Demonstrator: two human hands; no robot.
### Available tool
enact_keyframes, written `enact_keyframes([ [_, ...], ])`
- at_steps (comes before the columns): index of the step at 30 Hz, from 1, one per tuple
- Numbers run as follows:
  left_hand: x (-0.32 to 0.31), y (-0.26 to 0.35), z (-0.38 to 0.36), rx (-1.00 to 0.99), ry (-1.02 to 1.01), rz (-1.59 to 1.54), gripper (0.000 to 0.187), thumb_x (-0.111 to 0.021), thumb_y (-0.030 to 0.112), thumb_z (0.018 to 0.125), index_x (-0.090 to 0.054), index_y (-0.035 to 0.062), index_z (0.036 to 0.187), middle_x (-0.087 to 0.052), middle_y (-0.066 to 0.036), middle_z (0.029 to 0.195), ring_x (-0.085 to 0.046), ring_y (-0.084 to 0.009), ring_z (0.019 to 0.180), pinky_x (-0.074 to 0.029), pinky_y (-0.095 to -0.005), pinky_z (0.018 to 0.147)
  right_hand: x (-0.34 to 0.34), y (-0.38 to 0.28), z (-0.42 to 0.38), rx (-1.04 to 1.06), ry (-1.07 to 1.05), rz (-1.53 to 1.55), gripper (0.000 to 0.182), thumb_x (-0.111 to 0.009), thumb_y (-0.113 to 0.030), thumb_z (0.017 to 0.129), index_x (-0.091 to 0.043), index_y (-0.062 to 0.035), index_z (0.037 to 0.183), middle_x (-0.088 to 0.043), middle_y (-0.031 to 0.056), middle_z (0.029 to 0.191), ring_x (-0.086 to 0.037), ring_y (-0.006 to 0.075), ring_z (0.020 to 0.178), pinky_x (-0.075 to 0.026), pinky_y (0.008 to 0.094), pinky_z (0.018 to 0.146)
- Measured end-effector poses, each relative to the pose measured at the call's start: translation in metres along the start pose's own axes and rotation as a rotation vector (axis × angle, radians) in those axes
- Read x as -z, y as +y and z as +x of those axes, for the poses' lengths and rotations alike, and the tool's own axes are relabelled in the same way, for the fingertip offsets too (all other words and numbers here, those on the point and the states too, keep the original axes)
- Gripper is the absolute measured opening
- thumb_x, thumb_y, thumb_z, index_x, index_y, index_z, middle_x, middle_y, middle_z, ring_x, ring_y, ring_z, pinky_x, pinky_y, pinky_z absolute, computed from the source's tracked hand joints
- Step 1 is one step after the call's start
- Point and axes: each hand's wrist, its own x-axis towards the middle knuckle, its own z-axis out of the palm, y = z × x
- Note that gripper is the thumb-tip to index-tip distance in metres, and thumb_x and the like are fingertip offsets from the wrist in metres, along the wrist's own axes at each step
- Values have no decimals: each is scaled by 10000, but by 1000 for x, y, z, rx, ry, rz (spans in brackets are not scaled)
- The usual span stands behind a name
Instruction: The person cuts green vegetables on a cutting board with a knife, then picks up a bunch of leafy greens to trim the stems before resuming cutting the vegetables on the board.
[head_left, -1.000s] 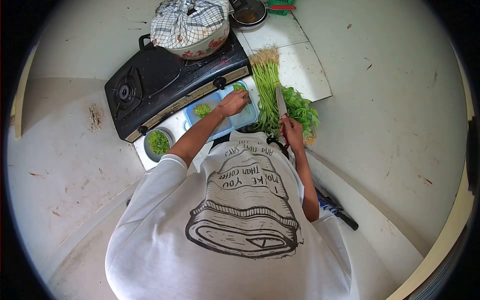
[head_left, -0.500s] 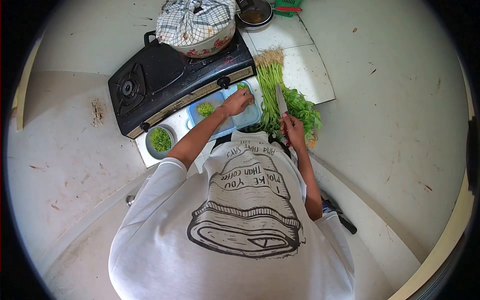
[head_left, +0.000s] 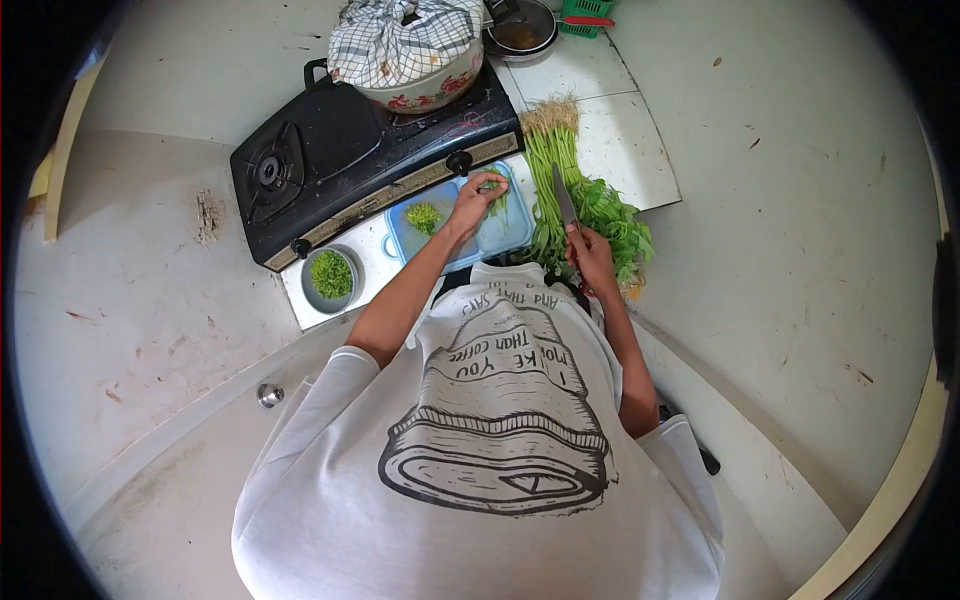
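Note:
My left hand (head_left: 473, 204) is above the right part of a light blue plastic board (head_left: 512, 228), its fingers pinched on some green stems (head_left: 497, 186). A knife (head_left: 564, 196) is in my right hand (head_left: 592, 256), its blade pointing away from me, over a bunch of leafy greens (head_left: 612, 216). The bunch lies to the right of the board, with its pale roots at the far end. On the board's left part sits a small heap of chopped greens (head_left: 423, 217). The knife's handle is mostly hidden in my right fingers.
A black two-burner stove (head_left: 330, 160) stands behind the board, bearing a floral pot (head_left: 428, 88) wrapped in a checked cloth. Left of the board is a grey bowl (head_left: 352, 289) of chopped greens. At the back are a pan (head_left: 521, 37) and a green basket (head_left: 585, 18).
The view has shifted slightly, so the scene sits further right. My left fingers have changed position, and more of the green stems shows under them. The knife blade has tilted and looks darker.

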Motion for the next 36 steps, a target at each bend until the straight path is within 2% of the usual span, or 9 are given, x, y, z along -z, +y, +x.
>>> enact_keyframes([
  [3,-3,6,-3,58,-4,-119,148,-756,186,969,-723,124,1099,-623,52,1062,-533,-39,828,-369,-242,686,-3,-7,5,47,-43,-23,431,-638,-405,1047,-642,-12,871,-617,31,665,-567,95,567,-454,272,560],
  [6,-9,14,-5,33,65,-256,136,-737,192,982,-720,158,1113,-659,92,1006,-502,-18,806,-344,-234,673,-8,-12,10,65,-59,-37,390,-638,-374,1053,-625,-22,883,-612,23,681,-567,99,575,-456,272,567],
  [10,-3,14,-5,101,62,-391,152,-668,200,1017,-714,198,1162,-691,118,1117,-537,-21,868,-345,-229,744,-27,-30,16,212,-47,-155,346,-672,-338,1031,-621,-18,910,-632,38,707,-590,125,603,-477,297,596],
  [13,-2,14,-6,149,77,-488,144,-671,201,1015,-716,199,1153,-695,119,1112,-531,-23,863,-363,-223,741,-43,-41,36,354,36,-491,369,-753,-340,960,-628,6,936,-686,93,756,-659,192,651,-526,366,635],
  [16,-8,23,-10,168,115,-559,140,-705,193,995,-716,195,1135,-700,111,1070,-506,-22,825,-366,-205,717,-73,-40,57,491,71,-356,349,-769,-309,937,-616,5,942,-701,130,783,-701,278,687,-538,419,672],
  [19,-9,27,-12,153,137,-557,141,-706,198,994,-718,201,1134,-705,112,1074,-506,-20,833,-377,-205,723,-87,-38,73,439,94,-456,317,-777,-275,923,-613,-5,945,-702,145,787,-710,335,714,-532,440,674],
  [22,-4,29,-16,148,159,-552,143,-707,202,994,-717,203,1137,-710,111,1102,-505,-23,835,-382,-208,734,-93,-31,81,413,61,-380,291,-794,-232,897,-614,-8,943,-691,149,770,-706,346,711,-528,438,667],
  [30,23,43,-32,99,295,-673,162,-699,213,1002,-697,219,1163,-718,130,1140,-480,-26,808,-392,-225,744,-84,-19,72,446,-10,-475,254,-801,-170,875,-612,-11,939,-700,155,786,-712,358,737,-533,452,686],
  [36,56,47,-57,-11,380,-602,144,-692,206,1008,-683,186,1151,-721,72,1124,-538,-45,872,-396,-234,757,-86,-2,77,460,13,-533,244,-790,-163,883,-614,-6,945,-711,185,820,-710,408,780,-531,495,709],
])
